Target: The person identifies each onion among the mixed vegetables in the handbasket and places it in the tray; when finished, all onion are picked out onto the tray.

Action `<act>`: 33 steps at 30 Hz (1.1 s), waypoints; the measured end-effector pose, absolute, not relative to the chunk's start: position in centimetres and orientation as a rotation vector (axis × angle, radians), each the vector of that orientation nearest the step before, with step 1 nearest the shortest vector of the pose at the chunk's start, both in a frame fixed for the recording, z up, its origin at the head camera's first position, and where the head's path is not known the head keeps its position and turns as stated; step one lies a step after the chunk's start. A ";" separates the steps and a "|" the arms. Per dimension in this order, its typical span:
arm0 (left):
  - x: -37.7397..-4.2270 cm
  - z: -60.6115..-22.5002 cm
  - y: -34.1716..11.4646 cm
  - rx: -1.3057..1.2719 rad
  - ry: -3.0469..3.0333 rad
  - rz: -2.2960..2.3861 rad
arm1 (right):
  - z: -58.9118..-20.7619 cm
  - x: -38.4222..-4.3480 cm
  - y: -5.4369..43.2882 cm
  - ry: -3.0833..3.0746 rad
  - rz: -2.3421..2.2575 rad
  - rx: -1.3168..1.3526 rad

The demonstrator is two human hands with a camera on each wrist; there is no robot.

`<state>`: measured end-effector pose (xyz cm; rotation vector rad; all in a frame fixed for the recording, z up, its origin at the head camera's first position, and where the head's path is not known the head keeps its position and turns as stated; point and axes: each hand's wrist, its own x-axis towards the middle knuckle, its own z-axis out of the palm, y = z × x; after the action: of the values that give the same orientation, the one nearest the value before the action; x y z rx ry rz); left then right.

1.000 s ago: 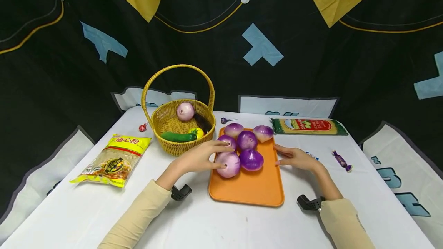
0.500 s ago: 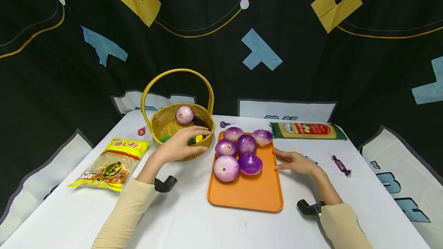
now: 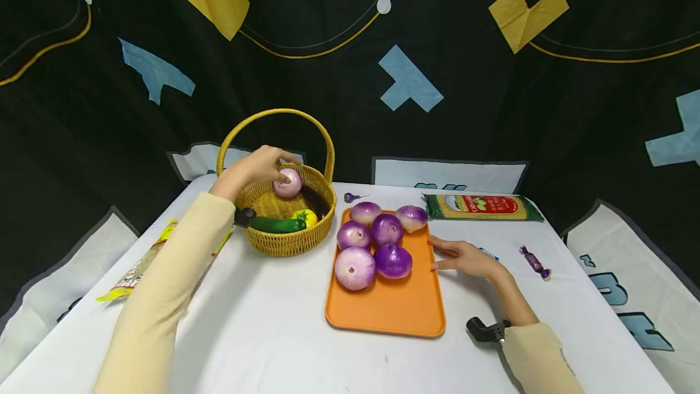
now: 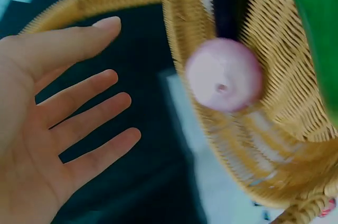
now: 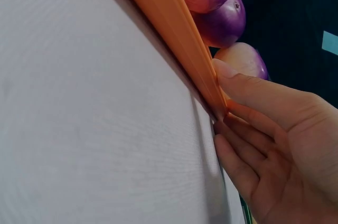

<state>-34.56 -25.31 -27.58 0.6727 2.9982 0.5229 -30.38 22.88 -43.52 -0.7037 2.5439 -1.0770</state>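
My left hand point(image 3: 261, 166) reaches over the back rim of the wicker basket point(image 3: 284, 248), its fingers above a pale purple onion point(image 3: 288, 185). In the left wrist view the fingers are spread and hold nothing, apart from that onion point(image 4: 224, 75). Beside it in the basket lie a dark eggplant point(image 3: 315, 200), a green cucumber point(image 3: 276, 225) and a yellow pepper point(image 3: 306, 217). My right hand point(image 3: 465, 258) touches the right edge of the orange tray point(image 3: 385, 315) with thumb and fingertips. Several purple onions point(image 3: 393, 261) sit on the tray's back half.
A yellow pasta bag point(image 3: 131, 275) lies at the left, partly behind my left sleeve. Behind the tray is a green pasta packet point(image 3: 483, 207). A purple wrapped candy point(image 3: 535, 262) lies at the right, and a small lollipop point(image 3: 354, 197) near the basket.
My left hand has left the onions on the tray, moved left and away from me, and come over the basket's onion. My right hand stays at the tray edge.
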 end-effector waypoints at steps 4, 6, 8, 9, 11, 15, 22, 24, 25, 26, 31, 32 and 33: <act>-37.2 -28.8 -25.6 0.500 2.951 0.529 | -43.8 -30.4 22.8 2.521 -1.119 -0.705; -37.9 -29.7 -25.9 0.408 2.924 0.543 | -43.9 -30.4 22.7 2.507 -1.117 -0.733; -38.5 -30.6 -26.3 0.326 2.905 0.557 | -43.9 -30.4 22.6 2.489 -1.130 -0.740; -38.8 -31.0 -26.5 0.291 2.897 0.562 | -43.9 -30.4 22.5 2.486 -1.131 -0.744; -39.2 -31.5 -26.8 0.222 2.892 0.582 | -43.9 -30.6 22.5 2.488 -1.126 -0.746; -39.8 -32.0 -27.0 0.130 2.865 0.662 | -43.6 -30.8 22.4 2.519 -1.108 -0.727; -40.5 -32.3 -26.8 0.125 2.819 0.609 | -43.0 -30.8 22.5 2.509 -1.102 -0.760; -40.6 -32.5 -26.7 0.119 2.801 0.594 | -42.9 -30.7 22.6 2.510 -1.106 -0.757; -40.6 -32.5 -26.6 0.118 2.796 0.583 | -42.9 -30.7 22.6 2.509 -1.112 -0.751; -40.6 -32.6 -26.4 0.126 2.791 0.577 | -43.0 -30.7 22.7 2.512 -1.116 -0.741; -40.6 -32.9 -26.1 0.177 2.762 0.539 | -43.2 -30.7 23.0 2.506 -1.141 -0.720; -40.7 -33.0 -26.2 0.203 2.761 0.534 | -43.2 -30.6 23.1 2.503 -1.143 -0.724; -40.7 -33.0 -26.2 0.217 2.760 0.538 | -43.3 -30.6 23.2 2.499 -1.144 -0.730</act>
<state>-40.74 -26.19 -33.01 0.2169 2.7598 0.5383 -30.63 23.16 -43.30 -0.7305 2.4995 -1.1444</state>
